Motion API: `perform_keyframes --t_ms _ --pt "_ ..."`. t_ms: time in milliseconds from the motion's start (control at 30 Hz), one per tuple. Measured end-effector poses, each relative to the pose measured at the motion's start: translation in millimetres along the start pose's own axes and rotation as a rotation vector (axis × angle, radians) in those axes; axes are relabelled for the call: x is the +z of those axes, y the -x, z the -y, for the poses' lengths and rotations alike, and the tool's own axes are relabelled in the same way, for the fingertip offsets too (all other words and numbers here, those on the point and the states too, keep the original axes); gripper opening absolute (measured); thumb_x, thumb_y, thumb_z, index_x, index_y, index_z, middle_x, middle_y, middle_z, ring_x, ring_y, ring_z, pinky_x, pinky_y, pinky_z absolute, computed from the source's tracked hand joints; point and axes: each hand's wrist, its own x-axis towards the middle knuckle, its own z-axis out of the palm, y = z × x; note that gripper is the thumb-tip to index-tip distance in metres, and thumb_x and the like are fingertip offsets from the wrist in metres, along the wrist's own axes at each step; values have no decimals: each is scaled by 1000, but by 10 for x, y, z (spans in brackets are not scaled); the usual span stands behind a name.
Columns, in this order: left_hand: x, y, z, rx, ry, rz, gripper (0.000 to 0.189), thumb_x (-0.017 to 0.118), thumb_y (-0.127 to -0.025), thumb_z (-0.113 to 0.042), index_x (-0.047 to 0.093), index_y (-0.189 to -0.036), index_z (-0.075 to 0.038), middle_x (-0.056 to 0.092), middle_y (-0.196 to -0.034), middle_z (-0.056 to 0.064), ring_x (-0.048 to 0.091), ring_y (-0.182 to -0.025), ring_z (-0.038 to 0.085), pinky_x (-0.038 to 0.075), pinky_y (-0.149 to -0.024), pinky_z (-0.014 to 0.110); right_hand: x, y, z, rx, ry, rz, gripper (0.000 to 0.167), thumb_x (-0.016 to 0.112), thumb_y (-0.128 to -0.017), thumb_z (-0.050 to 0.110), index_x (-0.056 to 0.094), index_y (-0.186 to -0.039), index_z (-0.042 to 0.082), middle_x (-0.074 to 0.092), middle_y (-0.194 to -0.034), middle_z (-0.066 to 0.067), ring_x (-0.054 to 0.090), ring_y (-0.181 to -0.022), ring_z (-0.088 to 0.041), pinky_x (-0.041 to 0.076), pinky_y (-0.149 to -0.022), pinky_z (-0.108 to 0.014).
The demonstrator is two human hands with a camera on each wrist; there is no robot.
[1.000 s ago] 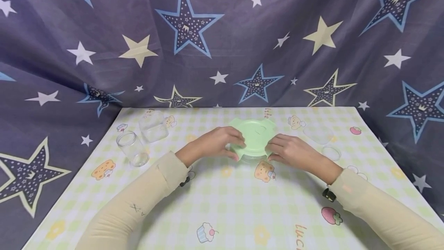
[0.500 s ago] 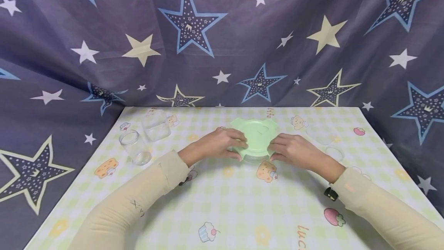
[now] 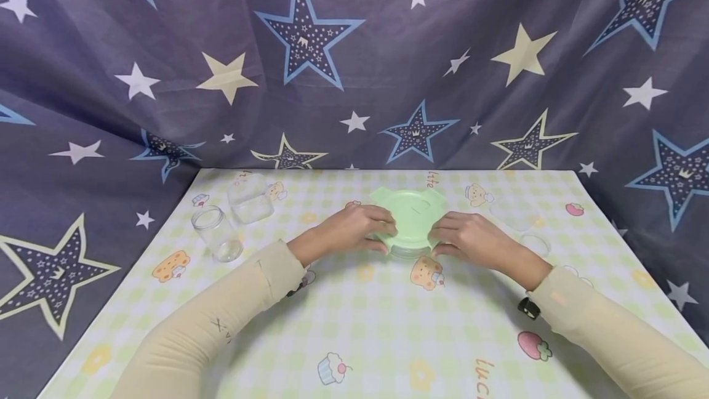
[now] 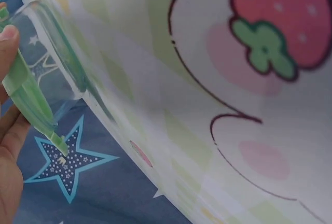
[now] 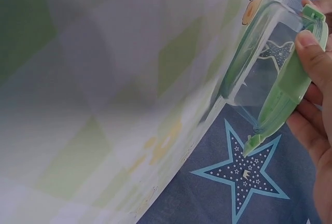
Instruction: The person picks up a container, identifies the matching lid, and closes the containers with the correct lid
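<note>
A round clear food container (image 3: 408,253) stands on the checked tablecloth, toward the back and a little right of centre. Its light green lid (image 3: 414,214) lies on top, with locking flaps sticking out around the rim. My left hand (image 3: 359,229) grips the lid's left edge, while the right hand (image 3: 468,239) grips its right edge. In the right wrist view, a thumb presses the side of the green lid (image 5: 291,81) above the clear wall, and the other fingers lie over its top. The left wrist view has the same lid (image 4: 26,89) at its left border, partly cut off.
A clear cylindrical jar (image 3: 217,236) stands open at the left, in front of a clear squarish container (image 3: 251,203). Behind and beside my right wrist lie a flat transparent piece (image 3: 515,213) and a small clear ring-like lid (image 3: 535,244). A starry curtain (image 3: 354,66) hangs behind the table.
The whole head view shifts slightly to the right. Both hands keep their grip on the lid, and the container stays in place.
</note>
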Motion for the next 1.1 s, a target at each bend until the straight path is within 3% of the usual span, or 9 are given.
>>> perform_keyframes --t_ms 167,433,667,900,1100 --pt "-15 -4 2 -10 -1 15 39 80 -87 -38 77 -118 -15 70 -128 4 63 -123 20 53 -103 34 26 5 -11 -29 34 -14 32 88 -75 25 75 -98 9 74 -96 -1 69 -90 -17 60 -81 -31" --pt "-17 -5 12 2 -27 7 39 81 -84 -41 78 -114 -18 71 -124 1 67 -114 16 59 -87 30 74 21 -14 -83 60 -47 31 85 -76 25 73 -98 8 73 -96 -1 69 -90 -17 60 -82 -30" --pt "-18 12 6 -1 -4 8 39 80 -86 -39 76 -117 -15 69 -126 3 63 -122 20 54 -100 33 35 6 -20 -14 9 -17 35 88 -74 27 75 -101 8 73 -99 -1 67 -92 -17 59 -83 -32" --pt "-14 4 4 -14 0 0 39 82 -83 -39 77 -115 -16 69 -125 2 63 -120 18 56 -93 29 -38 -47 -43 21 -86 40 28 90 -75 26 76 -94 11 72 -95 2 66 -91 -14 59 -81 -32" --pt "-42 -20 -16 -28 27 17 41 83 -82 -37 77 -116 -15 69 -124 1 63 -119 17 55 -96 28 -78 -154 -70 90 -142 42 12 83 -86 23 77 -92 15 72 -90 5 67 -87 -12 59 -80 -32"
